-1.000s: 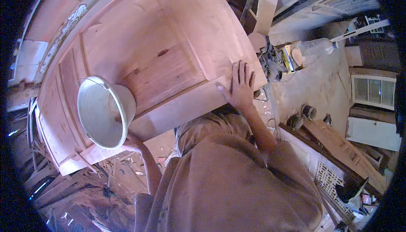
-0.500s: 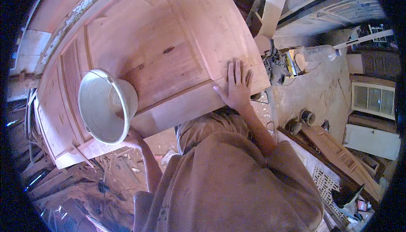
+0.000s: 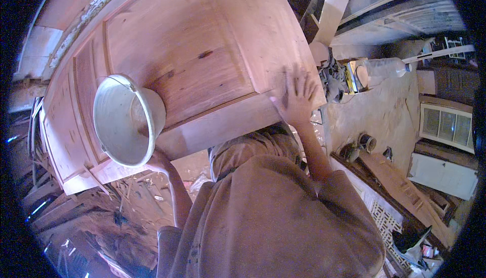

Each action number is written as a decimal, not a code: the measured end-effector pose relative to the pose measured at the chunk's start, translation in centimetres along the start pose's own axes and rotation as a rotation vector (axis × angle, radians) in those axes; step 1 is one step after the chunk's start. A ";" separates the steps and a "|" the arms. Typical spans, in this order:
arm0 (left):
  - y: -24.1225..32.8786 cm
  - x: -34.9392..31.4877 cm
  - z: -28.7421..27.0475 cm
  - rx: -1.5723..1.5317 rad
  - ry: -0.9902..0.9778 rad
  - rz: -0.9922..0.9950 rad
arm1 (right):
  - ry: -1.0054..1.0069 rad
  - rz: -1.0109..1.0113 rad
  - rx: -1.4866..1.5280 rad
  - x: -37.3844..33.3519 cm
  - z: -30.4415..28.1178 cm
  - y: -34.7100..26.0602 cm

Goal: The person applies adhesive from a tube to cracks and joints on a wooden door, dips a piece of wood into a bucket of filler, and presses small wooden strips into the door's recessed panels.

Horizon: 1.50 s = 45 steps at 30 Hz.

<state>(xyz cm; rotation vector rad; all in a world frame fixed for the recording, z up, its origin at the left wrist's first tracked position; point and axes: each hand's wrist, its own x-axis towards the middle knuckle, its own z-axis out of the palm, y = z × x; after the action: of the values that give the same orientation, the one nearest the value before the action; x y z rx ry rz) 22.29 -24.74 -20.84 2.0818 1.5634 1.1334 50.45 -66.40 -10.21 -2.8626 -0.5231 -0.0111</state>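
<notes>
A large reddish-brown wooden panel door (image 3: 167,55) lies in front of me, with raised mouldings and dark knots. On its near left part stands a pale whitish bucket (image 3: 158,111), its mouth toward me and a thin handle at the rim. My left hand (image 3: 161,162) is at the panel's near edge, just beside the bucket's lower rim; the bucket hides its fingers. At the right end of the panel, my right hand (image 3: 296,103) rests with fingers spread on the wood, slightly blurred, holding nothing. Inside the bucket, a brownish stain shows on the wall.
Scrap wood and shavings (image 3: 147,197) litter the ground at the lower left. To the right are a clear plastic bottle (image 3: 385,70), a dark crumpled cloth (image 3: 334,80), a small tin (image 3: 367,142), wooden boards (image 3: 405,192) and a white-framed window (image 3: 445,126). An upright post (image 3: 335,9) stands beyond the panel.
My right hand has slid right along the panel toward its end, fingers spreading wider. My left hand stays beside the bucket, and the bucket remains on the panel.
</notes>
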 end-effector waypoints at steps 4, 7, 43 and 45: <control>-0.3 0.1 -0.5 0.024 0.007 0.011 | 0.021 0.078 -0.070 0.6 -0.1 1.5; 1.3 0.3 -0.8 0.098 -0.038 -0.086 | 0.007 0.028 -0.071 0.8 0.9 1.5; -0.7 -2.4 -0.4 0.133 -0.147 -0.240 | 0.045 0.003 -0.137 1.0 1.2 0.9; 0.1 -2.3 -0.3 -0.060 -0.141 -0.331 | 0.022 -0.032 -0.122 0.6 1.7 0.3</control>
<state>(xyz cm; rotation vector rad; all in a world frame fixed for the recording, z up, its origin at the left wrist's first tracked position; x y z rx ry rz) 21.88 -26.93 -21.53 1.7394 1.7020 0.8842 51.09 -66.10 -11.88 -2.9680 -0.5829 -0.0832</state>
